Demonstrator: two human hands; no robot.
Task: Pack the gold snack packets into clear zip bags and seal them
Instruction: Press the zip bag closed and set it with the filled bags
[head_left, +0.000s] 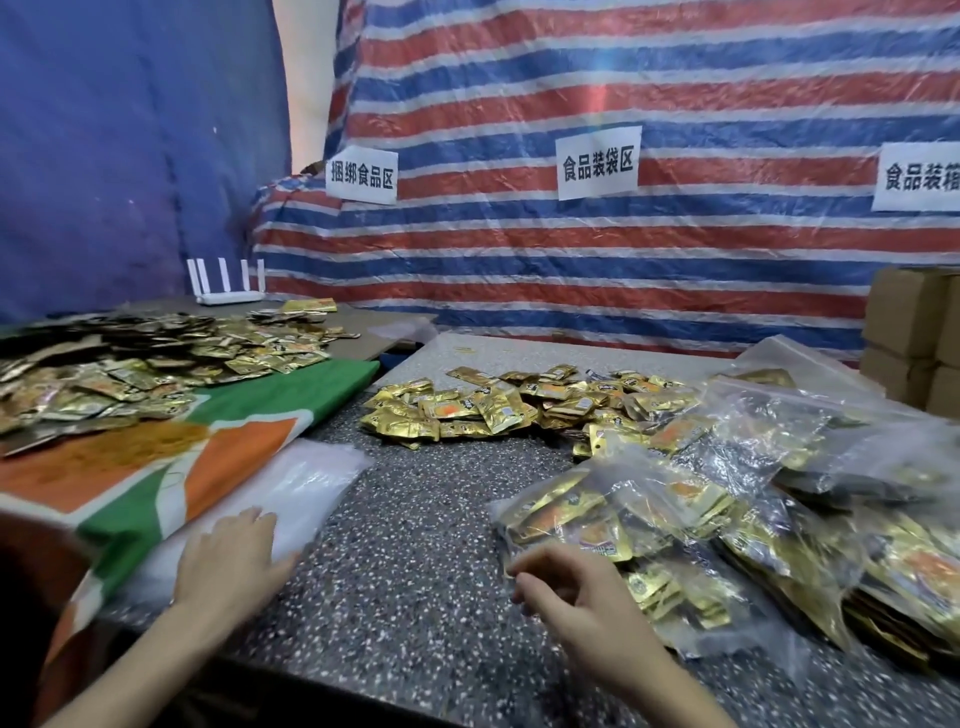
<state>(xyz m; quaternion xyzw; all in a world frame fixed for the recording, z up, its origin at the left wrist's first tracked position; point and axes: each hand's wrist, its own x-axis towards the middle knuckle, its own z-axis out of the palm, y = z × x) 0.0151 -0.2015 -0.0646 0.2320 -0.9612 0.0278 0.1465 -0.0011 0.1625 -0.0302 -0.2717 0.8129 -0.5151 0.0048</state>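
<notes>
A loose heap of gold snack packets (498, 410) lies in the middle of the speckled table (415, 519). Several filled clear zip bags (753, 509) are piled at the right. A stack of empty clear zip bags (306, 483) lies at the left over a green and orange cloth. My left hand (228, 561) rests flat on that stack, fingers straight. My right hand (566, 587) hovers with loosely curled fingers at the near edge of the closest filled bag (597, 519); whether it touches the bag is unclear.
A second spread of gold packets (130, 364) covers the far left on the green and orange cloth (171, 467). A white router (226, 286) stands behind it. Cardboard boxes (914, 332) are stacked at the far right. A striped tarp with paper signs hangs behind.
</notes>
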